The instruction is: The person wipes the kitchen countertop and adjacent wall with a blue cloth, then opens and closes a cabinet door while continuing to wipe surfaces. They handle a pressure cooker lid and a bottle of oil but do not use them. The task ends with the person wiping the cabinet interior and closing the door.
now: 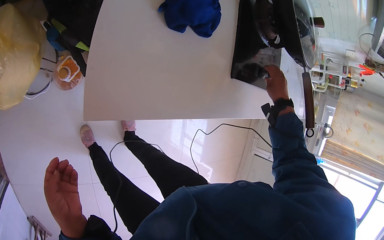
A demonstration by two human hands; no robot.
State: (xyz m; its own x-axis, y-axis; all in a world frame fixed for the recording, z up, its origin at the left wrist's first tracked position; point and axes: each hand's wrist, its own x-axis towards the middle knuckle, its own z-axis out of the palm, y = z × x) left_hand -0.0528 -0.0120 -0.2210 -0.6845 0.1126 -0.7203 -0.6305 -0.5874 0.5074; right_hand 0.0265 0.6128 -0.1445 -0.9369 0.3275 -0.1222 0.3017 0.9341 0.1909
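My right hand (276,81) is at the near end of a black glass-topped gas stove (255,56). Its fingers close around what looks like a control knob, mostly hidden by the hand. Just beyond it, a black wok (286,22) with a glass lid (306,24) sits over the burner. The wok's brown handle (309,100) sticks out past my right wrist. Over the floor on the other side, my left hand (63,197) hangs with nothing in it, palm showing and fingers loosely bent.
A crumpled blue cloth (193,3) lies on the white countertop (152,62). Beyond the counter's left edge, a yellow plastic bag (1,60) and a jug of orange liquid (68,74) stand together. A dark cable (216,127) loops in front of my legs. Wall racks (333,73) hold small containers.
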